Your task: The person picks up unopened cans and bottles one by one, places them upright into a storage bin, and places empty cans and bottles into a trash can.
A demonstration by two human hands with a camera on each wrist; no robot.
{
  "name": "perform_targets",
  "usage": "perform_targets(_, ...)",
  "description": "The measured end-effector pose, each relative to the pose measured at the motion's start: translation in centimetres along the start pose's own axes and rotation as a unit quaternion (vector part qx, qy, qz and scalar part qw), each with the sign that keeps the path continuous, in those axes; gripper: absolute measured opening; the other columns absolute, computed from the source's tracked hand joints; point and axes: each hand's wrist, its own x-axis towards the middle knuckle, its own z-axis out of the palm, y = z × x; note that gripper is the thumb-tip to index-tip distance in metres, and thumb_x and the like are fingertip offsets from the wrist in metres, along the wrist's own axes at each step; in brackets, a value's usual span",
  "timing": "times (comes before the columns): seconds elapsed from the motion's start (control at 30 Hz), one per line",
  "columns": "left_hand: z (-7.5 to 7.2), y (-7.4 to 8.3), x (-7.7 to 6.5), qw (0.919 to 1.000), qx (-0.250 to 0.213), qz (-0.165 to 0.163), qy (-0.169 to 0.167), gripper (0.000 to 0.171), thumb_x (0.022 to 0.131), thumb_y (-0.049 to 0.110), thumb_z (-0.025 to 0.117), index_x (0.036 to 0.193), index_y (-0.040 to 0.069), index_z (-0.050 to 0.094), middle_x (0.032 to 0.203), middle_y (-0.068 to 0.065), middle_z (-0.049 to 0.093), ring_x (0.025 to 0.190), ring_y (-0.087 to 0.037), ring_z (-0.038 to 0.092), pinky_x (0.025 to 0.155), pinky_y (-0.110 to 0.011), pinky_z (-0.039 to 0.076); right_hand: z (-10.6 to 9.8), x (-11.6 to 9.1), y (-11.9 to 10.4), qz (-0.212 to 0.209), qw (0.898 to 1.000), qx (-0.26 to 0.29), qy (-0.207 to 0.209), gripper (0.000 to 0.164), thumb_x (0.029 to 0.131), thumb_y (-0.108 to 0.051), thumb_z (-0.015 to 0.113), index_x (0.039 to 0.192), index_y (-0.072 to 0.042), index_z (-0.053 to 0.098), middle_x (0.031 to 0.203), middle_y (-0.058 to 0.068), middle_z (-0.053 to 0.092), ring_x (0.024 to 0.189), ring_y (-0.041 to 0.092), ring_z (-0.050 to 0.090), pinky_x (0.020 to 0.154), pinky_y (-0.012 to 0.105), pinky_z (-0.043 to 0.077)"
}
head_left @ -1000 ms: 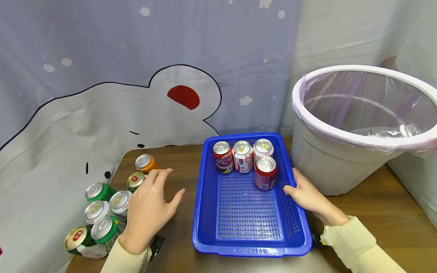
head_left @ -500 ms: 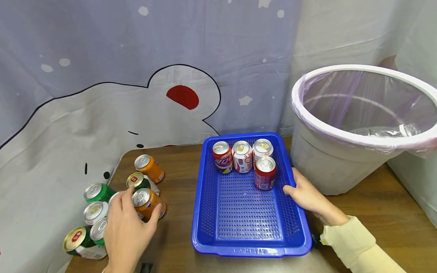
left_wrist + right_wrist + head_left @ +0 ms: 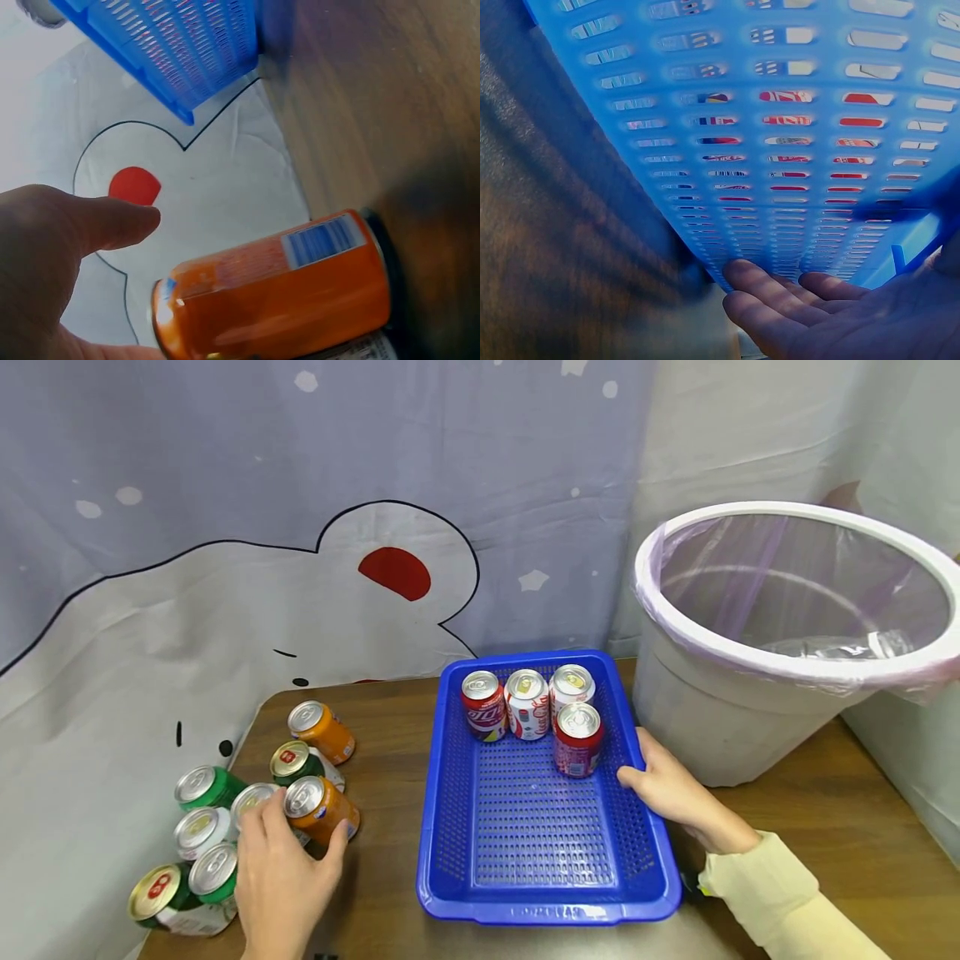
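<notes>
My left hand (image 3: 281, 868) is spread around an orange soda can (image 3: 330, 817), its fingers at the can's left side and the thumb near its lower right. In the left wrist view the thumb (image 3: 112, 225) stands apart from the orange can (image 3: 277, 292), which is upright on the table. My right hand (image 3: 671, 785) grips the right rim of a blue plastic basket (image 3: 551, 912), thumb over the edge. From the right wrist camera, the fingers (image 3: 765, 296) lie against the basket's slotted outer wall (image 3: 742, 150). Several red and white cola cans (image 3: 528, 706) stand at the basket's back.
Several green and white cans (image 3: 197, 831) crowd the table's left side. A second orange can (image 3: 322, 732) and a green-and-white can (image 3: 306, 766) stand behind. A white bin (image 3: 712, 710) with a purple liner is right of the basket. Curtain behind.
My left hand has moved left and down to the front orange can, uncovering the cans behind it. My right hand keeps its grip, and the basket stays in place.
</notes>
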Motion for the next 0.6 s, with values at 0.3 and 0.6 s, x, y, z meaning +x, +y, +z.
perform_targets(0.3, 1.2, -0.6, 0.1, 0.9998, -0.003, -0.006, 0.019, 0.088, 0.072, 0.035, 0.089, 0.140, -0.005, 0.049, 0.119, -0.031, 0.055, 0.102, -0.051, 0.054, 0.081, -0.066, 0.048, 0.1, -0.1, 0.0, -0.002, 1.000, 0.016, -0.006, 0.058, 0.087, 0.006, 0.054, 0.141, 0.012, 0.035, 0.124, 0.031, 0.060, 0.095, 0.028, 0.066, 0.075, 0.035, 0.058)
perform_targets(0.6, 1.8, -0.5, 0.1, 0.9996, -0.009, -0.003, 0.028, 0.081, 0.072, 0.034, 0.088, 0.135, -0.004, 0.053, 0.115, -0.030, 0.054, 0.098, -0.050, 0.056, 0.076, -0.065, 0.048, 0.0, -0.1, -0.1, 0.003, 1.000, 0.009, -0.004, 0.057, 0.087, 0.004, 0.053, 0.141, 0.011, 0.035, 0.125, 0.031, 0.060, 0.095, 0.028, 0.065, 0.076, 0.035, 0.057)
